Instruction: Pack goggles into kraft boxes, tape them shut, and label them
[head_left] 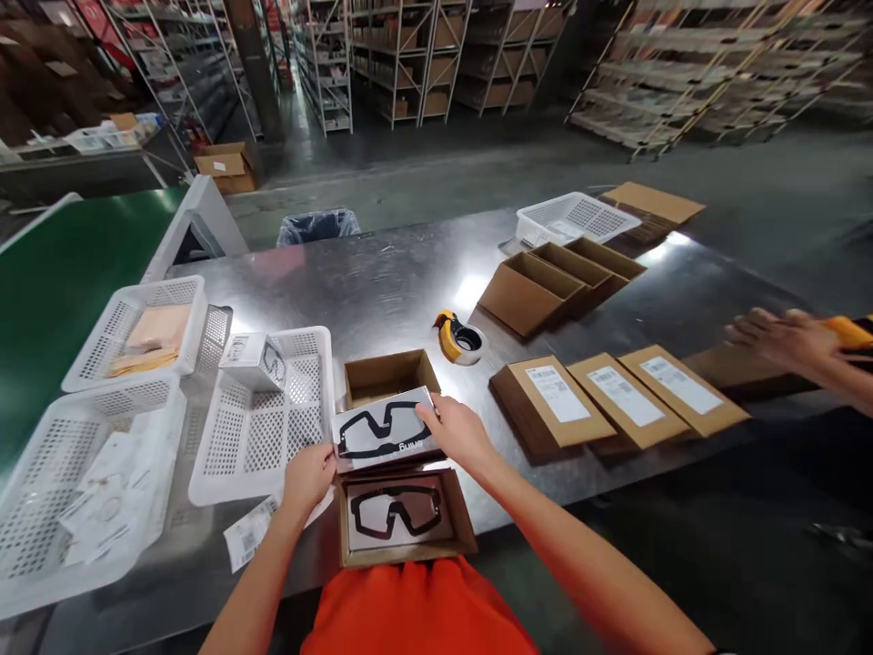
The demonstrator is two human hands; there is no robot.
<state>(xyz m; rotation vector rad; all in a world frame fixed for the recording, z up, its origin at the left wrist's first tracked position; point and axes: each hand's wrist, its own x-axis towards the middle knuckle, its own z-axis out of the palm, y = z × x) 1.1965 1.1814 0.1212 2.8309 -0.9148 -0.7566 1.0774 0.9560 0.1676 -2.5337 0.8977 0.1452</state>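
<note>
Goggles boxes at the carton stage, part done

Smooth, reflective metal bench (327,282). White perforated plastic basket (252,455) at left, one small box inside. Tally by look of it: three brown cardboard cartons with white labels (607,414) appear closed; three brown topless cartons (522,296) stand tilted behind. Nearest the body, a shallow brown carton (409,557) already bears a goggles-printed box, top unclosed. Beyond it, another brown carton (392,375) looks unfilled.

Slim white rectangular box with black goggles print (386,428) is held over that carton's near edge; contact unclear. Right hand (460,432) clasps its right end, thumb on top; left hand (310,478), fingers curled, pinches the left corner.
</note>
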